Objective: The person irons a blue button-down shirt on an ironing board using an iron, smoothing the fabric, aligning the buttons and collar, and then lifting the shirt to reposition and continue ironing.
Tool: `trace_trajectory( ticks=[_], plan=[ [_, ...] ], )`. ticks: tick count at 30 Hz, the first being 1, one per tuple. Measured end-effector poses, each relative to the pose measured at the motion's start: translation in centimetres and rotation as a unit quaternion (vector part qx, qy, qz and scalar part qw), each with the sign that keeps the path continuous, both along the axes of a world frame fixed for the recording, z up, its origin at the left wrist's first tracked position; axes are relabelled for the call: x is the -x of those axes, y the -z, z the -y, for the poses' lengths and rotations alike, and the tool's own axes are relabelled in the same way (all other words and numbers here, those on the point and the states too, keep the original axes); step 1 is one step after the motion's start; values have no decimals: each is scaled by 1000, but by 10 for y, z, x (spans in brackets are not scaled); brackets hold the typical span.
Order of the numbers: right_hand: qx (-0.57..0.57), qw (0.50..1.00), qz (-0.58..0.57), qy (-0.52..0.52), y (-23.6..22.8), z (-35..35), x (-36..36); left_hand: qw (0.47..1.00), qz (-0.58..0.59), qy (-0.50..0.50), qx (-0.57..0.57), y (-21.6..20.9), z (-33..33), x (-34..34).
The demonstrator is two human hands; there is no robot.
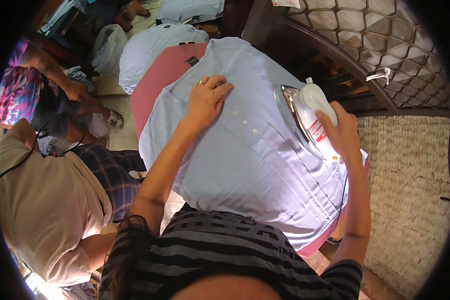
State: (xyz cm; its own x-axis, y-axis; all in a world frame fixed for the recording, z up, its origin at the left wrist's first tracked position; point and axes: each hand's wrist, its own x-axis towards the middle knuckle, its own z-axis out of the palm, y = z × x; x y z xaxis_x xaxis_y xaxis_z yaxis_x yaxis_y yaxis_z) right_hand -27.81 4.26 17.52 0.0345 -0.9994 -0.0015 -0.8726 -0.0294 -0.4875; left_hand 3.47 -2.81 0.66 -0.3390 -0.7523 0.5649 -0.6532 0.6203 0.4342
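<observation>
A light blue button-up shirt lies spread over a pink-covered ironing surface in front of me. My right hand is wrapped round the handle of a white electric iron, whose metal soleplate edge shows on its left side. The iron is over the right part of the shirt, where the cloth has several creases. My left hand rests on the shirt near its collar end, left of the button row. Its fingers are curled and closed on the cloth, a ring on one of them.
Blue folded garments are piled beyond the ironing surface. A dark door with a patterned grille and a white handle stands at the far right, above a woven mat. Two people, one in a beige top, are close on my left.
</observation>
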Motion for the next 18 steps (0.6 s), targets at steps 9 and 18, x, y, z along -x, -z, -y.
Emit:
trace_trajectory(
  ticks=[9, 18],
  plan=[
    [-2, 996, 34, -83, 28, -29, -9, 995, 33, 86, -41, -13, 22, -3],
    [11, 994, -28, -101, 35, -35, -20, 988, -63, 99, -99, -4, 27, -4]
  ],
)
